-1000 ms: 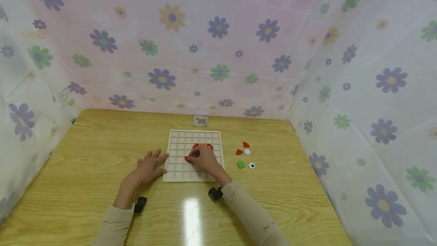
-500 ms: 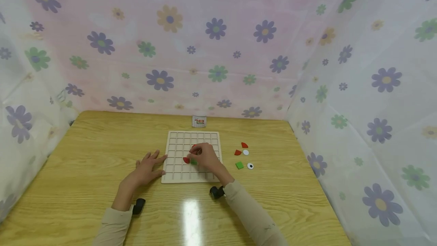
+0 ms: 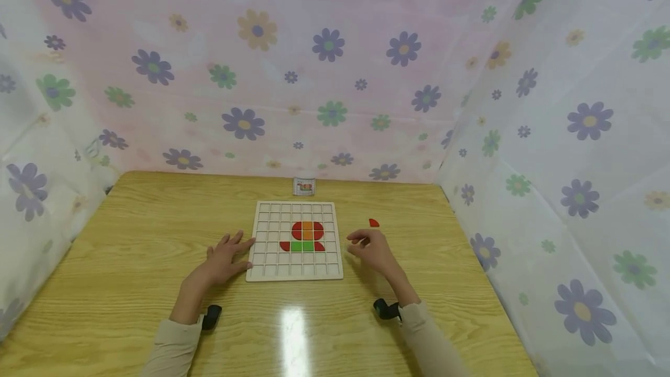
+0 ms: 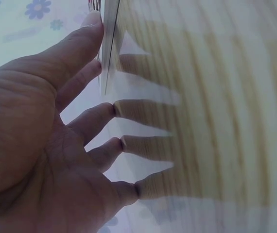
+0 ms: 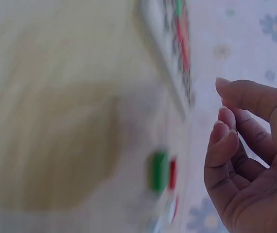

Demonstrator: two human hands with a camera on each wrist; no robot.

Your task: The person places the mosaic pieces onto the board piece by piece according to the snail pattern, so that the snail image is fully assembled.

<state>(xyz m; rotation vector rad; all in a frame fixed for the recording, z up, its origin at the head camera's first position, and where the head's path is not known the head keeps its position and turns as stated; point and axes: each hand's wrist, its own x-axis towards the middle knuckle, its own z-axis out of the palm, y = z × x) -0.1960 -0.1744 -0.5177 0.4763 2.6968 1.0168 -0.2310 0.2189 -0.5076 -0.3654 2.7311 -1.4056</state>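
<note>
- Grid board (image 3: 268, 262) sits on the desk (image 3: 157, 208), roughly midway between side edges
- Card (image 3: 304, 187) lies behind, near the far edge
- Pieces (image 3: 307, 235) fill the board's middle cells
- Left hand (image 3: 224, 258) touches its left edge; right hand (image 3: 374, 251) is right, loose piece (image 3: 374, 223) behind

The head camera looked forward and down from above the near side of the desk (image 3: 157, 220), set well back, covering the left hand (image 3: 222, 258), right hand (image 3: 374, 253), gridded board (image 3: 269, 258) and flowered cloth (image 3: 282, 95). Each wrist camera sat close in at its own hand's palm side, low over the desk and turned sideways, facing toward the cloth. All three views shared desk, board and cloth, the wrist views catching the board nearly edge-on.
</note>
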